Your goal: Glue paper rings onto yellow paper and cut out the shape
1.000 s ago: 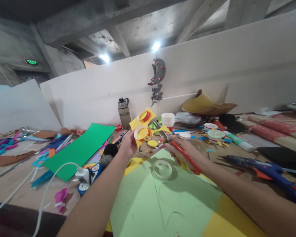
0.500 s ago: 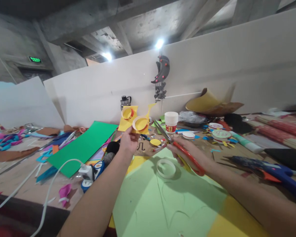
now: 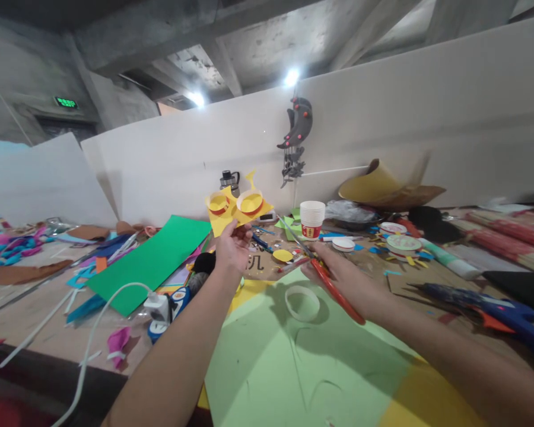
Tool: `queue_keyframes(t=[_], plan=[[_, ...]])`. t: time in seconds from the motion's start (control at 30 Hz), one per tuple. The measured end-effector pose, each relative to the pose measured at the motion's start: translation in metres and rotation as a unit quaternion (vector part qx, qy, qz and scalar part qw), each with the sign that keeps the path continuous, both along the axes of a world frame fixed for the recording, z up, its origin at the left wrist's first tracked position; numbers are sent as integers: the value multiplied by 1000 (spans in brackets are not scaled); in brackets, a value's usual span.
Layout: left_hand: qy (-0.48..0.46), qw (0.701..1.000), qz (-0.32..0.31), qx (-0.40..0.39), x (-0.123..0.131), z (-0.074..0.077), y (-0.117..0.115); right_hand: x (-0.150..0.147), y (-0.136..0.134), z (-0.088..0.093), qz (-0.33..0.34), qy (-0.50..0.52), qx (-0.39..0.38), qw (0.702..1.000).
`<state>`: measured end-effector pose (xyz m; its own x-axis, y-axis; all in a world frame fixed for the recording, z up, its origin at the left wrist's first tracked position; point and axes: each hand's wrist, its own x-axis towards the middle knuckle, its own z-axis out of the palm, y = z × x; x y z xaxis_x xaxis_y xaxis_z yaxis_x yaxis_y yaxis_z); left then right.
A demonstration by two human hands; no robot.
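Observation:
My left hand (image 3: 234,246) pinches a piece of yellow paper (image 3: 222,225) that carries two cut paper-cup rings (image 3: 250,203), lifted above the table. A narrow yellow strip sticks up from the sheet's far edge. In my right hand (image 3: 333,270) is a pair of scissors (image 3: 333,290) with red handles, the blades pointing forward and left, apart from the yellow paper. Below the hands lies light green paper (image 3: 267,362), with a loose pale ring (image 3: 302,303) on it. A yellow oval (image 3: 282,255) rests between the hands.
Stacked paper cups (image 3: 312,219) stand ahead, near a dark bottle (image 3: 229,182). Dark green sheet (image 3: 155,255) and a white plug with its cable (image 3: 156,308) lie left. A blue glue gun (image 3: 485,302) and decorated round lids (image 3: 403,246) are at right.
My left hand has turned the yellow paper, so the rings now sit nearly level and the strip points up. The scissors, still in my right hand, have tilted slightly.

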<state>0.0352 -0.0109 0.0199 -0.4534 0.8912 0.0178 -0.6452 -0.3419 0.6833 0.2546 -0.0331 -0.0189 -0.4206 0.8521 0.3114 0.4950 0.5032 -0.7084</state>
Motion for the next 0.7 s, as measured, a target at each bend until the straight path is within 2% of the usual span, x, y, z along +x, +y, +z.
queue_keyframes(t=[0.2, 0.4, 0.7], plan=[[-2, 1000, -22, -16, 18, -7, -4, -2, -2, 6, -3, -73, -15, 997], [11, 999, -31, -18, 41, -16, -10, -4, -7, 7, 8, -55, 1, 998], [28, 998, -49, -1, 56, -16, -19, -5, -7, 8, 10, -34, 8, 999]])
